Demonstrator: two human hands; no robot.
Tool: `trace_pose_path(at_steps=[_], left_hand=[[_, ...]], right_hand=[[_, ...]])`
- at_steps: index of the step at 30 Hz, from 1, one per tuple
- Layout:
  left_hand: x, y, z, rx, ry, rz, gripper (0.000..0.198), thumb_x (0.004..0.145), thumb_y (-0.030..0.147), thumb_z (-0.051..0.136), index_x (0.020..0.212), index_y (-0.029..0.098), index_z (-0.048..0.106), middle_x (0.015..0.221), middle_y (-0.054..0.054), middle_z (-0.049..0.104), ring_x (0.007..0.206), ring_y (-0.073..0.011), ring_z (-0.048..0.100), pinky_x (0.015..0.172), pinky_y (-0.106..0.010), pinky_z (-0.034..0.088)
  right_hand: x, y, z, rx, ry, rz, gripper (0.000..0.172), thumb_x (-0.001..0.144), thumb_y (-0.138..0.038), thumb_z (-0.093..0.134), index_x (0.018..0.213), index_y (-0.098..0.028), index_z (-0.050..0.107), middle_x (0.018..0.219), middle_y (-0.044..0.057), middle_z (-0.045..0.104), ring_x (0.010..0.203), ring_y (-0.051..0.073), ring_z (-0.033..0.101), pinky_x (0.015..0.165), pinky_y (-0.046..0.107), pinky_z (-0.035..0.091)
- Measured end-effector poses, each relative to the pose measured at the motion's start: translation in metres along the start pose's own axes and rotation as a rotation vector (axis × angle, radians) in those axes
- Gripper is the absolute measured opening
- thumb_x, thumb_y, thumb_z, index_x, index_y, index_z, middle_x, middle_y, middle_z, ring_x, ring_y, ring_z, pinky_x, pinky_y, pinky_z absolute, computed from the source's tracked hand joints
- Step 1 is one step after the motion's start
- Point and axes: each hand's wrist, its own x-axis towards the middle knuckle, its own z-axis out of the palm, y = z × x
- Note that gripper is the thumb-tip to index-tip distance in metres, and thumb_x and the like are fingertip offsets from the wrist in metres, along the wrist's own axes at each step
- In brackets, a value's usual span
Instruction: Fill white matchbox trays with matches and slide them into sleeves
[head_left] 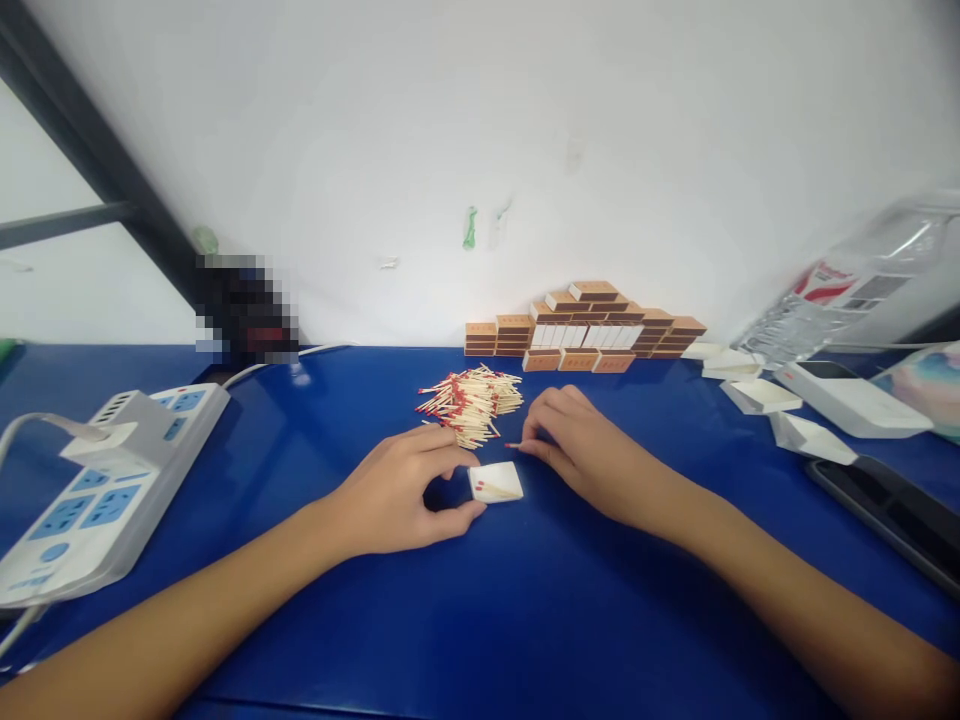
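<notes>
Thumb and forefinger of the left hand (405, 490) clamp the near-left end of a small white tray (501, 482), which lies flat on the blue desk (525, 620) with a few red-tipped sticks inside; how many is hard to make out. Just beyond it, the right hand (581, 450) curls knuckles-up and pinches a single match (514, 444). Only its red head and a short bit of stick poke out to the left, and the fingers cover the rest. A narrow gap separates the two hands, with the tray sitting in it.

Directly behind them lies a loose pile of matches (471, 402), close to the right hand's fingertips. Further back, a stack of brown matchboxes (585, 328) stands against the white wall.

Towards the person the desk is bare blue all the way to its near edge, with both forearms resting across it. To the left, open surface runs up to a power strip (105, 480), whose near end is cut off by the frame. To the right, well apart from the hands, lie several empty white trays (759, 396), a flat white box (855, 402) and a dark slab (892, 515) that runs out of the picture. Above these, a blurred plastic bottle (847, 290) leans in, cropped at the edge. A pixelated patch hides something at the wall on the left.
</notes>
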Motion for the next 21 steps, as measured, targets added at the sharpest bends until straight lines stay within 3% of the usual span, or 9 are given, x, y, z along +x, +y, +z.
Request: trace_pose_path(at_steps=[3, 7, 14, 21], left_hand=[[0.000, -0.002, 0.000, -0.005, 0.029, 0.001, 0.025, 0.088, 0.034, 0.071, 0.111, 0.022, 0.071, 0.090, -0.002, 0.066, 0.081, -0.0159, 0.062, 0.072, -0.029, 0.049], [0.000, -0.003, 0.001, 0.001, 0.036, -0.006, 0.026, 0.089, 0.035, 0.070, 0.111, 0.021, 0.071, 0.091, -0.002, 0.066, 0.081, -0.0158, 0.063, 0.070, -0.028, 0.049], [-0.002, -0.002, 0.001, -0.009, 0.006, 0.017, 0.026, 0.087, 0.035, 0.071, 0.109, 0.021, 0.072, 0.084, -0.001, 0.064, 0.077, -0.0156, 0.061, 0.067, -0.028, 0.048], [-0.004, -0.003, 0.003, -0.001, 0.007, 0.026, 0.028, 0.088, 0.035, 0.071, 0.111, 0.021, 0.072, 0.086, -0.001, 0.065, 0.078, -0.0164, 0.062, 0.068, -0.029, 0.048]], right_hand=[[-0.003, -0.017, -0.002, 0.058, 0.071, -0.011, 0.012, 0.104, -0.026, 0.054, 0.093, -0.022, 0.058, 0.104, 0.007, 0.061, 0.100, 0.024, 0.051, 0.088, 0.041, 0.046], [-0.003, -0.030, 0.005, 0.104, 0.013, -0.045, 0.009, 0.100, -0.021, 0.056, 0.093, -0.022, 0.062, 0.103, 0.006, 0.064, 0.099, 0.022, 0.054, 0.087, 0.038, 0.046], [0.024, -0.006, 0.010, 0.127, 0.095, 0.271, 0.014, 0.093, -0.030, 0.064, 0.083, -0.022, 0.068, 0.078, 0.001, 0.066, 0.068, 0.015, 0.056, 0.063, 0.031, 0.041], [0.042, -0.004, 0.020, 0.197, -0.020, 0.316, 0.022, 0.088, -0.030, 0.064, 0.069, -0.020, 0.063, 0.067, -0.001, 0.063, 0.061, 0.014, 0.053, 0.056, 0.029, 0.037]])
